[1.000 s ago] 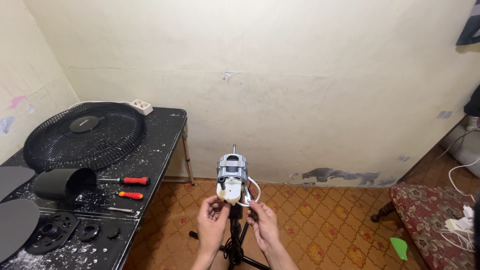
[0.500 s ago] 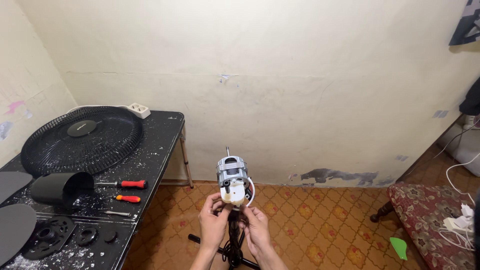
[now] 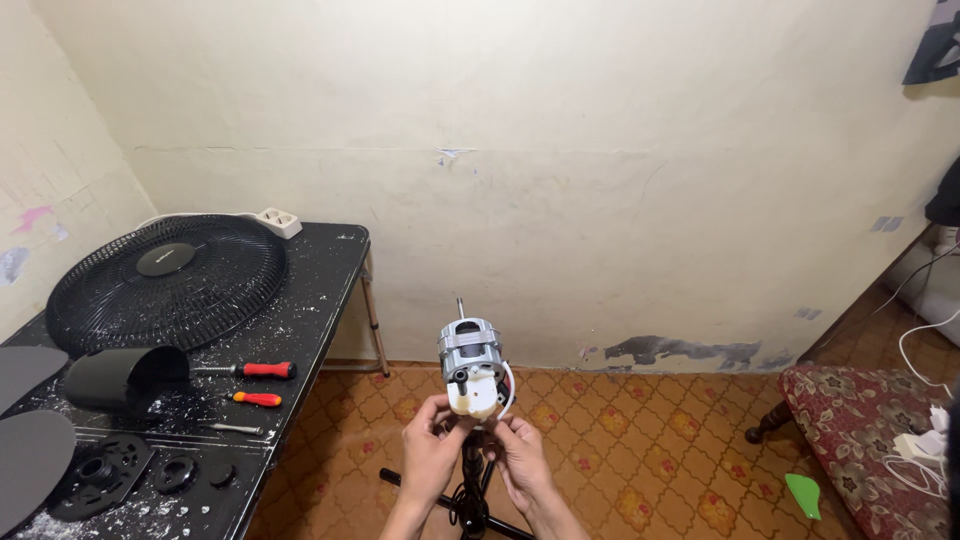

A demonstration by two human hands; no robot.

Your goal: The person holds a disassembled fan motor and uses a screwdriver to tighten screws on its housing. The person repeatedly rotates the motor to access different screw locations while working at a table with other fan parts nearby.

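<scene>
Fan motor [image 3: 470, 365]: I see it bare, metal body with its shaft pointing up, seated on a white plastic base at the top of a black stand [image 3: 470, 480].
Grip: I have both hands at the underside of the white base, at the joint with the stand; left hand [image 3: 432, 450] fingers curl narrowly against the base's left lower edge, right hand [image 3: 520, 455] fingers close on its right lower edge. I cannot tell how firmly either one clamps.
White wire [image 3: 508, 390]: loops out just right of the grip, beside the base.
Stand foot: black legs spread on the patterned orange floor [image 3: 620, 460] directly below the grip.
Black table [image 3: 300, 330]: left of the grip, well apart, dusted with white flecks.
Screwdrivers: larger red-handled one [image 3: 255, 370] and smaller orange-handled one [image 3: 255, 399], on the table's near side, left of the grip.
Fan grille [image 3: 165, 280]: round, black, flat on the table, farther left and beyond the screwdrivers.
Black motor cover [image 3: 120, 377]: lying on its side, left of the screwdrivers.
Patterned cushion [image 3: 860, 420]: far right of the grip, low on the floor side.
</scene>
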